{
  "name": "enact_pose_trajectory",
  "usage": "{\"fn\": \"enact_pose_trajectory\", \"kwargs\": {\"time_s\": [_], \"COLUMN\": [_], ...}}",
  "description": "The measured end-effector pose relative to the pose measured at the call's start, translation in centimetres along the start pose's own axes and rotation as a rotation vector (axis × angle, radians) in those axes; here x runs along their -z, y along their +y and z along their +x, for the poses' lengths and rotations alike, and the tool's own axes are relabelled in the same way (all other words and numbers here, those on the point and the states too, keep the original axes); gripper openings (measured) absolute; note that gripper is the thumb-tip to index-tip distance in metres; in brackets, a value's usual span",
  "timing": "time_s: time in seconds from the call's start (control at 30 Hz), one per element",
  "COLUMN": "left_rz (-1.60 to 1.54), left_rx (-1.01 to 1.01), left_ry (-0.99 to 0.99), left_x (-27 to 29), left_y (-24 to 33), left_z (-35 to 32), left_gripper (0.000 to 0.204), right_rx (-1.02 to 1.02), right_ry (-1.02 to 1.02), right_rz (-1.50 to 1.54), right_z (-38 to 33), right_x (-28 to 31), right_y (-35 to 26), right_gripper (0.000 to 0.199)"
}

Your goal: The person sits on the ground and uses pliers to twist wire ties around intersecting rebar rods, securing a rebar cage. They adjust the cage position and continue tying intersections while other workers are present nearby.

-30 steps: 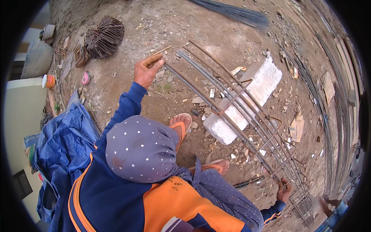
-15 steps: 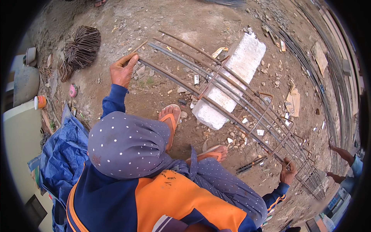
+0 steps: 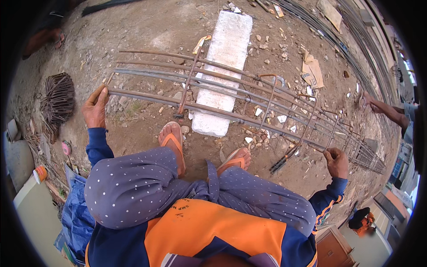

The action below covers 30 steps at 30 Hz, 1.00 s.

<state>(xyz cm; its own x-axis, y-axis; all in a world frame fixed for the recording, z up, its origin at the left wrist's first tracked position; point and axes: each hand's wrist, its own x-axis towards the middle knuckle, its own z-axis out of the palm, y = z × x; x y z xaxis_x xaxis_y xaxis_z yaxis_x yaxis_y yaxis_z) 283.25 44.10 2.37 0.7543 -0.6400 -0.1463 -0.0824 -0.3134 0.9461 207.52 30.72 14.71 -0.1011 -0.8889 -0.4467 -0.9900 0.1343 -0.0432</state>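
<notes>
Pinched by my left hand (image 3: 94,107) and right hand (image 3: 336,163), the rebar cage (image 3: 269,102) could tilt if I pull unevenly.

Blue tarp (image 3: 76,211), torn cardboard (image 3: 312,72).

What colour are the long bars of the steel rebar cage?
Some rusty brown, others grey; the steel rebar cage shows best in the head view.

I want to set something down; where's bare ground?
Mostly bare dirt lies between the bent rods and your left hand, and beyond the steel cage, left of the white block. The crowded part is right of the block: stones, white scraps, long bars.
</notes>
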Motion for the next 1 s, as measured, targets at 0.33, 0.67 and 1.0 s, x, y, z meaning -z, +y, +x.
{"fn": "enact_pose_trajectory", "kwargs": {"time_s": [0.33, 0.67, 1.0], "left_rz": [0.794, 0.398, 0.178], "left_rx": [-0.248, -0.102, -0.117], "left_ry": [-0.214, -0.344, -0.32], "left_x": [-2.1, -5.7, -5.9], "left_y": [6.1, 5.0, 4.1], "left_z": [5.2, 7.8, 8.4], "left_gripper": [0.041, 0.04, 0.039], "right_rx": [0.902, 0.799, 0.882], "right_ry": [0.357, 0.219, 0.383], "right_rz": [-0.168, -0.365, -0.154], "right_z": [5.0, 8.0, 8.5], "right_x": [1.2, -2.6, -3.1], "right_y": [-20.1, -22.9, -21.1], "right_gripper": [0.014, 0.017, 0.017]}}
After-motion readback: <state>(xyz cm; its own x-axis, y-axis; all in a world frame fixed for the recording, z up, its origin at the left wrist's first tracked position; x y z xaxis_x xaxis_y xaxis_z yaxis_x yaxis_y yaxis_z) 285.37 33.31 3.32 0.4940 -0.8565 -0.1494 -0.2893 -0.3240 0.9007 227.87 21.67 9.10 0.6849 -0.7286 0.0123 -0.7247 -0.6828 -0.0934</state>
